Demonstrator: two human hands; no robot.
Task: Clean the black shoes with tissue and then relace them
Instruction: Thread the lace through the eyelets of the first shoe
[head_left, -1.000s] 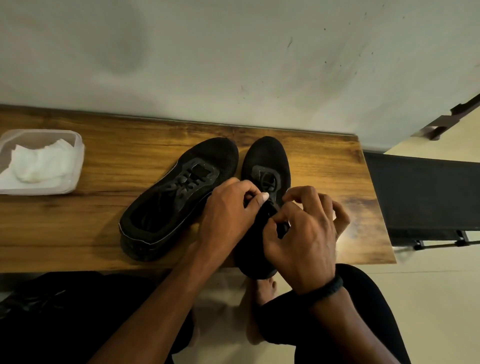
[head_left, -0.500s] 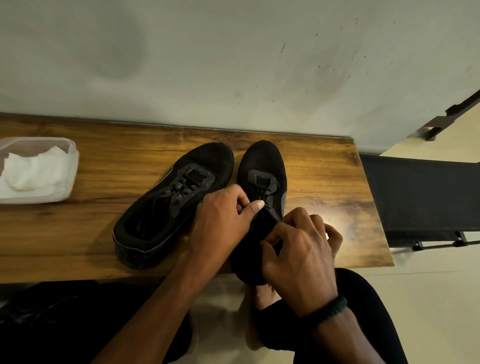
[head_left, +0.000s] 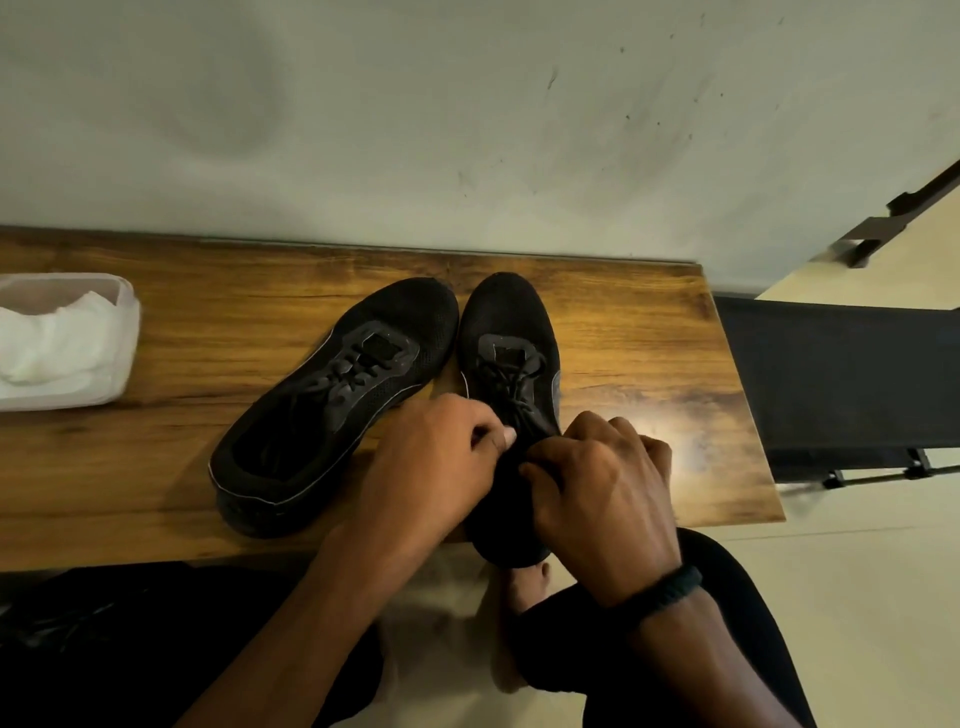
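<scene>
Both hands work at the nearer shoe (head_left: 511, 332), sitting on the wooden table (head_left: 208, 332) with its heel over the table's near edge. The left hand (head_left: 431, 467) pinches the lace (head_left: 511, 384) between thumb and forefinger; the right hand (head_left: 597, 493) curls its fingers tight on it too (black on black, hard to trace). The other shoe (head_left: 337, 405) lies angled mid-table, tissue (head_left: 52, 338) in a tub (head_left: 122, 312) at the table's left end.

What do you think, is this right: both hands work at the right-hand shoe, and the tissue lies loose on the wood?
Not quite: the head view shows the tissue lying in a clear container, not loose on the wood. The rest holds.
</scene>
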